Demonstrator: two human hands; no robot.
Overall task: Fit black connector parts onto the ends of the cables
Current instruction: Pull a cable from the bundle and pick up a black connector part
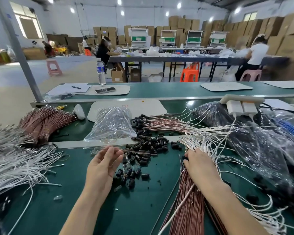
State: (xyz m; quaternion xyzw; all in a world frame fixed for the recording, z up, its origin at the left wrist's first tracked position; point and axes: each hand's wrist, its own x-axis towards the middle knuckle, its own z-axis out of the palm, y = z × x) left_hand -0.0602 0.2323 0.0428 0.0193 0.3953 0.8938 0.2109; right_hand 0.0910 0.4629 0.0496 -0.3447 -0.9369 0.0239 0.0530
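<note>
1. The left hand (103,164) has its grip pinching one thin copper-brown cable (139,152). The cable's free end hangs over the heap of small glossy black cylindrical connector parts (148,145) mid-desk. Held so far back, the tip may wobble and miss a bore.
2. The right hand (200,165) rests on the bundle of brown and white wiry cables (190,200). Whether its grip holds a part, I cannot tell.
3. Round parts could roll across the smooth green desk (143,206).
</note>
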